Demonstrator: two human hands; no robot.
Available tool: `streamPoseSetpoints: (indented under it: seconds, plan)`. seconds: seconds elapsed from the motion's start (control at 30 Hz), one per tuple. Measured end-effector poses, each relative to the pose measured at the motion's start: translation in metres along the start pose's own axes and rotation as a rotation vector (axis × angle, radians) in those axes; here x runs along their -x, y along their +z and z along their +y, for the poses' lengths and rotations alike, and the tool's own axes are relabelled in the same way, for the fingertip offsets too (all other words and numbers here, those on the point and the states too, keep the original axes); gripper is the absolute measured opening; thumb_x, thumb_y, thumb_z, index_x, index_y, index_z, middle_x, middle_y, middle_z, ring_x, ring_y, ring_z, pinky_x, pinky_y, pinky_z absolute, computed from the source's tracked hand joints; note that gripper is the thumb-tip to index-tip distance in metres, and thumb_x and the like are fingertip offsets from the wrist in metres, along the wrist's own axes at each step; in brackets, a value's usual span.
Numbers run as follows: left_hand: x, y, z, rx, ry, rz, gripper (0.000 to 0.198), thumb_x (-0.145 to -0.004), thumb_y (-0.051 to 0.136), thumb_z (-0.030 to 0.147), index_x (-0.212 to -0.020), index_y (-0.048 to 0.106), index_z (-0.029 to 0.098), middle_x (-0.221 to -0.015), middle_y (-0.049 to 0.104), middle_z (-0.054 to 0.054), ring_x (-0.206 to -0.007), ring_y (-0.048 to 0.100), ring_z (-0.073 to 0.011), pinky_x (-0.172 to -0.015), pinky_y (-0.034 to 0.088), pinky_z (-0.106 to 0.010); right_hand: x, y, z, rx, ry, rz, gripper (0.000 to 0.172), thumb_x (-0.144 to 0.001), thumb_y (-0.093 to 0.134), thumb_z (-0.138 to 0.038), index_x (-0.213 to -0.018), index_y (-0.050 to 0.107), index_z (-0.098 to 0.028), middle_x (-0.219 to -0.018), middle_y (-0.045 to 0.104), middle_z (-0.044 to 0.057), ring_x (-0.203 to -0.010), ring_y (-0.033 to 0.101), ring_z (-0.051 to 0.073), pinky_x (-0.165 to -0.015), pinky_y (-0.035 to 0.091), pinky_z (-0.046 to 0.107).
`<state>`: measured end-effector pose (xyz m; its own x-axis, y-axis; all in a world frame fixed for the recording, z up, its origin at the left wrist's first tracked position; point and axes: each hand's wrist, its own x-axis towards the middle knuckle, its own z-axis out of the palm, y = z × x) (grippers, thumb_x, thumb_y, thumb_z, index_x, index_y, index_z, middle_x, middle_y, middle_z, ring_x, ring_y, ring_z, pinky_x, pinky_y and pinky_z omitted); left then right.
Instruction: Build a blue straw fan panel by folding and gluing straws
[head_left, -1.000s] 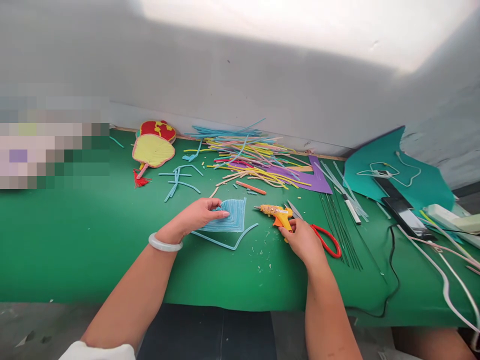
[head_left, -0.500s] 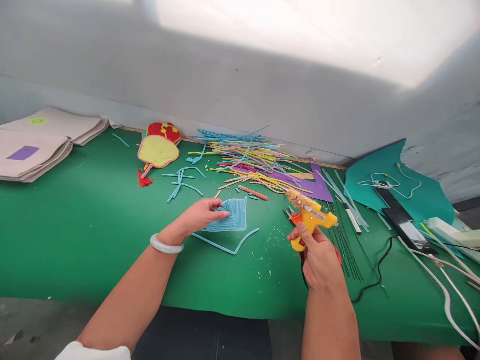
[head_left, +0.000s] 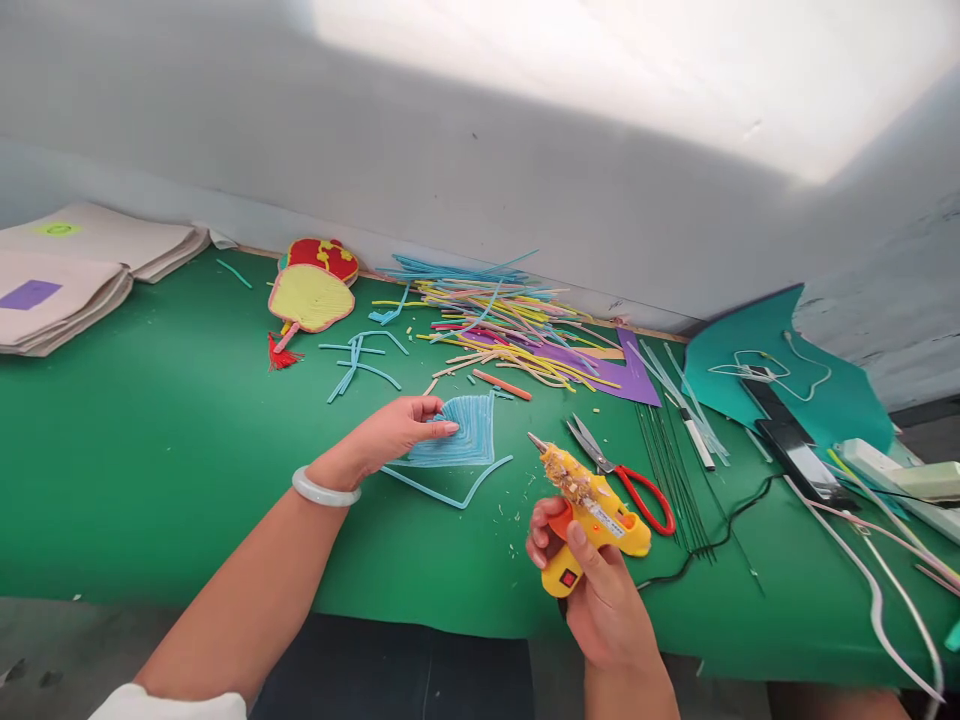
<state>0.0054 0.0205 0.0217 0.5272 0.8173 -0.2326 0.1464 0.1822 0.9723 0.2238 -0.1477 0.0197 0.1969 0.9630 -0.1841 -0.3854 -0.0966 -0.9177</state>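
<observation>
My left hand (head_left: 409, 432) pinches a flat blue panel (head_left: 474, 430) made of pipe cleaners laid side by side, with one rounded corner under my fingers. Just below it on the green tabletop lies a bent blue pipe cleaner (head_left: 463, 500), its left end close under the panel. A yellow hot glue gun (head_left: 589, 500) is gripped in my right hand (head_left: 600, 580), its metal nozzle pointing up and left toward the panel but apart from it. Dried glue crusts the gun's front. Red-handled scissors (head_left: 626, 475) lie just behind the gun, blades partly open.
Loose pipe cleaners (head_left: 502, 320) in many colours pile up along the wall over purple sheets (head_left: 637, 370). Fan-shaped crafts (head_left: 311, 300) lie left of them, paper stacks (head_left: 67, 290) farther left. To the right are dark thin wires (head_left: 675, 480), glue sticks, a black cord (head_left: 742, 535) and a power strip (head_left: 907, 480).
My right hand has brought the glue gun left and nearer to me, uncovering the scissors. My left hand keeps its pinch on the blue panel, and the view has shifted slightly.
</observation>
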Motion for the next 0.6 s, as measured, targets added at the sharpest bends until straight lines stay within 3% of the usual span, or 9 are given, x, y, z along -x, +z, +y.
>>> streamPoseSetpoints:
  seconds: [0.1,0.27,0.6]
  plan:
    - [0.001,0.001,0.002,-0.019,0.007,-0.046,0.040,-0.070,0.077,0.051,-0.083,0.061,0.017,-0.080,0.060,0.001,-0.072,0.052,-0.0121,-0.068,0.042,-0.026,0.005,0.006,-0.001,0.071,-0.037,0.017,0.032,-0.082,0.071,-0.053,-0.080,0.071,-0.021,-0.084,0.066,0.005,-0.068,0.057,0.015,-0.059,0.048,0.028]
    - [0.003,0.002,0.005,-0.043,0.016,-0.096,0.040,-0.071,0.077,0.051,-0.078,0.057,0.017,-0.076,0.056,0.002,-0.070,0.051,-0.0117,-0.066,0.041,-0.026,0.002,0.012,0.002,0.185,-0.084,0.063,0.036,-0.083,0.069,-0.057,-0.081,0.070,-0.021,-0.086,0.071,0.006,-0.076,0.064,0.019,-0.070,0.054,0.034]
    - [0.005,0.002,0.006,-0.021,0.022,-0.157,0.034,-0.074,0.077,0.045,-0.078,0.057,0.017,-0.077,0.057,0.004,-0.071,0.051,-0.0108,-0.068,0.040,-0.025,-0.015,0.007,0.004,0.302,-0.152,0.074,0.038,-0.079,0.071,-0.059,-0.074,0.071,-0.021,-0.075,0.069,0.005,-0.072,0.064,0.019,-0.069,0.055,0.034]
